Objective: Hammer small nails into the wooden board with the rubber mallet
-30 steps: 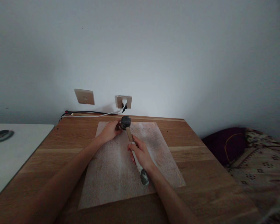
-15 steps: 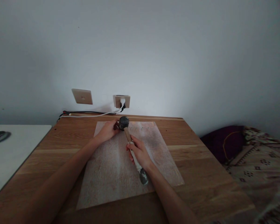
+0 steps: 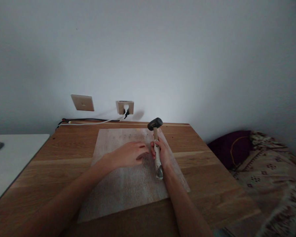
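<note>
A hammer with a dark head and a pale, worn handle is gripped in my right hand. Its head is raised above the board's far right part. My left hand hovers over the middle of the pale board, fingers stretched to the right and thumb apart below. Its fingertips come close to the hammer handle and my right fingers; nothing shows clearly between them. Several tiny nail-like points stand in a row near the board's far edge.
The board lies on a wooden table against the wall. A socket with plugs and cables sits behind it. To the left is a white surface; patterned fabric and a purple cushion lie right.
My left hand has left the far edge of the board and come nearer and to the right, beside my right hand. The hammer has swung right and up, away from the row of points.
</note>
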Motion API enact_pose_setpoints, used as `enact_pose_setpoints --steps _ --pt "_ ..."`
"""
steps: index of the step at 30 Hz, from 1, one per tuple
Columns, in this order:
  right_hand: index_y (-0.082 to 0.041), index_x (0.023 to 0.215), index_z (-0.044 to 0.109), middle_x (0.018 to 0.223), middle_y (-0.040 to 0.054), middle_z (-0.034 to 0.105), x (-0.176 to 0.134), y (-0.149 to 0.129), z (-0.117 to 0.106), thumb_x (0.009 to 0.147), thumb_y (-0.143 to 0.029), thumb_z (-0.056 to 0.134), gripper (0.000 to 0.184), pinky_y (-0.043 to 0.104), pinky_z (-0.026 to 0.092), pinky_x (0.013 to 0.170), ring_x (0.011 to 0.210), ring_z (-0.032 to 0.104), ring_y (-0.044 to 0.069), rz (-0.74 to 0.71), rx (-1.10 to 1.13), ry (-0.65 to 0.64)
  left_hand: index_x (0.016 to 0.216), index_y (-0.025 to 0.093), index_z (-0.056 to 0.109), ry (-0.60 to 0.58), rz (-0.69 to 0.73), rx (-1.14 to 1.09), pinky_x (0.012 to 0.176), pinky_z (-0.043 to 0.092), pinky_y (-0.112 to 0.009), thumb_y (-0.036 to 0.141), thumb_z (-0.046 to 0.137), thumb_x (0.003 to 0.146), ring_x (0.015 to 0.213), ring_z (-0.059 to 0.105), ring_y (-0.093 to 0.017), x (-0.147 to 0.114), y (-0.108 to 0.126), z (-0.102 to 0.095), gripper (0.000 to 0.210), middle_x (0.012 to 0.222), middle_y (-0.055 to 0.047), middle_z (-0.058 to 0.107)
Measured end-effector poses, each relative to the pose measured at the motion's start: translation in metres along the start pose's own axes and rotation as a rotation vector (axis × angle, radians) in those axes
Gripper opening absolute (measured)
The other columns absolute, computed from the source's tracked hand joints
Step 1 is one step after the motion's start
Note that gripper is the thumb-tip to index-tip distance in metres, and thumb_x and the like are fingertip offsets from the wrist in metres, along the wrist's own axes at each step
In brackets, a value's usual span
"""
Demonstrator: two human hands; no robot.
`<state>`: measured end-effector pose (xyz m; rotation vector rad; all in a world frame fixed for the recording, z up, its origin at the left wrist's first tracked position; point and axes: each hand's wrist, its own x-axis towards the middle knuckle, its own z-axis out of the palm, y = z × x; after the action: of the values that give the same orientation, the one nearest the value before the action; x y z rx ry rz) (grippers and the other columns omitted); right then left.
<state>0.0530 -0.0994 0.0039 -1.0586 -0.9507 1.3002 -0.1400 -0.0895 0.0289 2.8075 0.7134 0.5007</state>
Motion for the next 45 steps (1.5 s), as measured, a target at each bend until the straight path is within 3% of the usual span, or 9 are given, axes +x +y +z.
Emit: enact_pose_setpoints --steps 3,6,12,20,30,34,39,45 --pt "-0.023 0.081 0.056 0.054 -0.0068 0.054 0.001 0.004 0.001 0.074 -0.042 0.064 0.022 0.019 0.032 0.029 0.034 0.040 0.008 -0.009 0.023 0.013 0.103 0.017 0.070 -0.018 0.098 0.136 0.093 0.055 -0.038 0.010 0.069 0.089 0.102 0.070 -0.025 0.003 0.010 0.018 0.016 0.104 -0.007 0.075" --pt "-0.023 0.078 0.056 0.051 -0.0067 0.053 0.001 0.005 0.002 0.072 -0.042 0.065 0.022 0.020 0.031 0.029 0.033 0.038 0.008 -0.005 0.028 0.005 0.106 0.016 0.070 0.003 0.133 0.259 0.095 0.055 -0.038 0.003 0.063 0.091 0.104 0.071 -0.025 0.002 0.006 0.026 0.021 0.107 -0.008 0.076" --pt "-0.022 0.078 0.056 0.053 -0.0057 0.055 0.000 0.005 0.006 0.071 -0.041 0.066 0.022 0.020 0.031 0.028 0.033 0.040 0.009 0.007 0.027 0.003 0.110 0.018 0.072 -0.053 0.044 0.195 0.095 0.056 -0.039 0.009 0.068 0.090 0.102 0.071 -0.025 -0.002 0.000 0.014 0.023 0.107 -0.006 0.076" --pt "-0.021 0.076 0.057 0.049 -0.0066 0.053 -0.002 0.003 0.007 0.071 -0.042 0.067 0.024 0.020 0.031 0.029 0.033 0.039 0.009 0.016 0.009 -0.003 0.105 0.020 0.072 -0.023 0.124 0.193 0.097 0.054 -0.039 0.013 0.068 0.092 0.110 0.069 -0.025 0.001 0.006 0.027 0.014 0.113 -0.006 0.076" --pt "-0.021 0.075 0.057 0.050 -0.0066 0.053 -0.004 0.002 0.009 0.070 -0.040 0.066 0.022 0.019 0.033 0.029 0.034 0.040 0.008 0.031 -0.022 0.014 0.108 0.019 0.070 0.010 0.146 0.247 0.092 0.055 -0.038 0.008 0.064 0.093 0.103 0.070 -0.025 0.002 0.014 0.028 0.019 0.111 -0.007 0.076" --pt "-0.021 0.076 0.057 0.054 -0.0065 0.055 -0.006 0.001 0.010 0.070 -0.042 0.066 0.024 0.019 0.032 0.028 0.034 0.040 0.008 0.041 -0.038 0.036 0.097 0.019 0.069 0.010 -0.002 0.177 0.089 0.053 -0.038 0.011 0.067 0.090 0.094 0.069 -0.024 -0.005 -0.009 0.004 0.011 0.099 -0.006 0.072" --pt "-0.022 0.079 0.058 0.059 -0.0059 0.056 -0.007 0.001 0.012 0.070 -0.042 0.065 0.023 0.020 0.034 0.029 0.035 0.041 0.008 0.043 -0.040 0.040 0.095 0.020 0.072 0.060 -0.249 0.112 0.088 0.050 -0.035 0.012 0.059 0.091 0.096 0.067 -0.024 -0.030 -0.063 -0.037 0.016 0.100 -0.007 0.070" --pt "-0.022 0.077 0.057 0.058 -0.0051 0.057 -0.006 0.001 0.011 0.069 -0.044 0.065 0.025 0.020 0.033 0.029 0.035 0.040 0.007 0.038 -0.056 0.029 0.086 0.021 0.073 0.031 -0.377 0.036 0.083 0.048 -0.032 0.016 0.057 0.091 0.088 0.065 -0.022 -0.053 -0.094 -0.044 0.018 0.094 -0.006 0.069"
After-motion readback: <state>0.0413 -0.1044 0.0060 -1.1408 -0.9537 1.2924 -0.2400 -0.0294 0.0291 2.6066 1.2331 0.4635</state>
